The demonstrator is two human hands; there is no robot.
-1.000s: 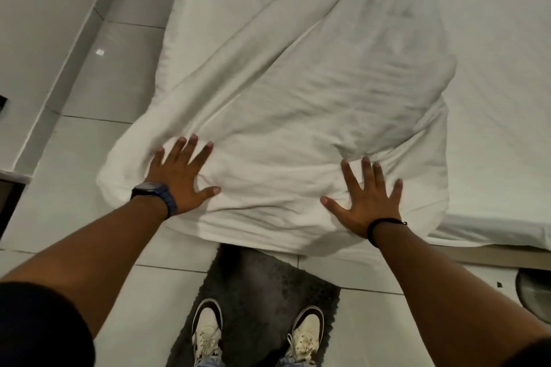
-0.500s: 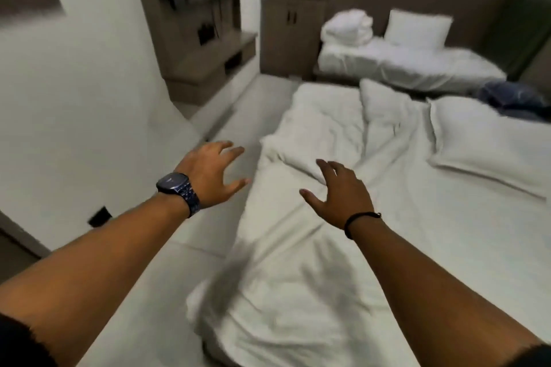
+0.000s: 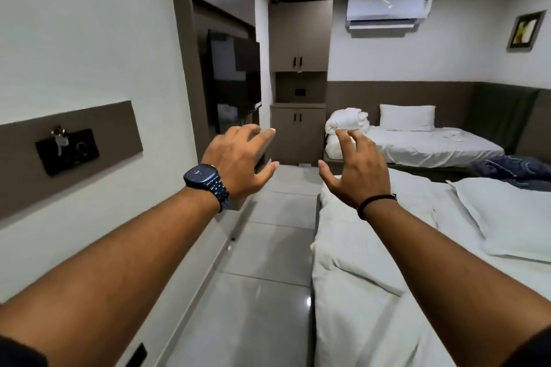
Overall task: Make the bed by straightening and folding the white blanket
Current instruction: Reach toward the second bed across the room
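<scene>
The white blanket (image 3: 357, 271) lies rumpled along the left side of the near bed (image 3: 447, 277), reaching from the bottom edge up toward a white pillow (image 3: 507, 217). My left hand (image 3: 238, 161), with a dark watch on its wrist, is raised in the air over the floor aisle, fingers apart and empty. My right hand (image 3: 354, 170), with a black cord at the wrist, hovers above the blanket's far end, fingers spread, touching nothing.
A tiled aisle (image 3: 262, 262) runs between the left wall and the near bed. A second bed (image 3: 417, 146) with a pillow and a bundled white blanket (image 3: 347, 122) stands at the back. Dark blue cloth (image 3: 512, 170) lies at right. A TV (image 3: 235, 83) and cabinets (image 3: 298, 134) line the left.
Both hands have lifted off the blanket, where they were pressed flat, and now hang in the air. The view has swung up from the bed's foot to the room.
</scene>
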